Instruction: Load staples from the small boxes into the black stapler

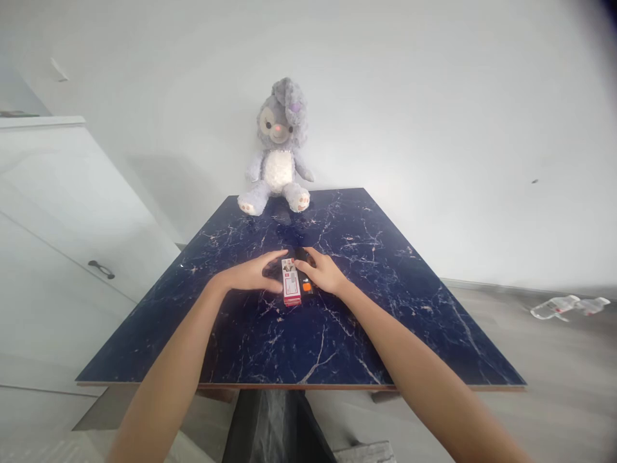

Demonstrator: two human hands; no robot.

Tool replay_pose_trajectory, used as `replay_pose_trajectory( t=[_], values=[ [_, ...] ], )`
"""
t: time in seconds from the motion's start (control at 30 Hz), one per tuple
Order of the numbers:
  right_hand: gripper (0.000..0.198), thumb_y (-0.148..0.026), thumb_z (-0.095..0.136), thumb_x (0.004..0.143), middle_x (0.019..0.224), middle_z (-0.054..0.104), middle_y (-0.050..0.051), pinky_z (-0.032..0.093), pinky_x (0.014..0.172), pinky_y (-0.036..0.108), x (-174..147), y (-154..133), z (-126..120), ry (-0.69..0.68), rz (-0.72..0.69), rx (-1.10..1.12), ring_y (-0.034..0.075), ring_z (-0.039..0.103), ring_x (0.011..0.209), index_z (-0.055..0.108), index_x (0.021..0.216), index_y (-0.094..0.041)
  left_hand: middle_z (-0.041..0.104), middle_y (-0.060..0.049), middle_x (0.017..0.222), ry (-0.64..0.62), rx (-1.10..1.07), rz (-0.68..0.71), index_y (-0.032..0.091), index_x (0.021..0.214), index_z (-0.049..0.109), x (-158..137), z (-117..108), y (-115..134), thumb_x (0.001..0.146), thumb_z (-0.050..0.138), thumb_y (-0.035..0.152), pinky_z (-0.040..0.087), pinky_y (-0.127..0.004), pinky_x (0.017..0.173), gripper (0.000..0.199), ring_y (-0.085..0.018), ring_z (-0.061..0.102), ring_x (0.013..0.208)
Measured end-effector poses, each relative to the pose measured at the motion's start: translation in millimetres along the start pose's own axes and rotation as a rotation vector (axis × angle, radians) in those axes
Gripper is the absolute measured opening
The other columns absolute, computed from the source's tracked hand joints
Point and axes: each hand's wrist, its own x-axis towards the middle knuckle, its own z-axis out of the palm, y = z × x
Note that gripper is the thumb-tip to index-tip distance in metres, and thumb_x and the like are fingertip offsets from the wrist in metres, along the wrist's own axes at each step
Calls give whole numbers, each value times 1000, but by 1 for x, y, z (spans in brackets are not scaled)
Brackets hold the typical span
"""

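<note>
A narrow white-and-red box (291,283) lies on the dark blue marbled table (308,347) between my hands. Right beside it is a black box with an orange mark (307,284), partly covered by my right hand. My left hand (248,274) is at the white-and-red box's left side, thumb and fingers apart; whether they touch it is hard to tell. My right hand (326,274) curls around the black box, its thumb reaching over toward the top of the white-and-red box. The far ends of both boxes are partly hidden by fingers.
A grey-lilac plush rabbit (278,154) sits at the table's back edge against the wall. To the left stands a white cabinet (62,231) with a dark handle (101,269). Clear plastic items (569,307) lie on the floor at the right.
</note>
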Motion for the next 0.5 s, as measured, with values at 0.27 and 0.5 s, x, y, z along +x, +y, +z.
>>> replay_pose_trajectory(
  t=[0.27,0.5],
  values=[
    [40,-42,57,93,85,70,2,44,71,27,-1,0,4,119,-7,-88,17,65,76,58,127,-21,18,-13,165,-2,275,8,35,159,11,5,27,2,50,87,59,36,-56,112,135,-44,23,148],
    [48,-48,52,95,95,72,7,47,82,32,-2,-3,-2,213,110,-216,25,68,89,53,134,-21,21,-14,163,125,160,116,29,160,14,19,40,3,59,85,54,31,-48,117,126,-37,31,146]
  ],
)
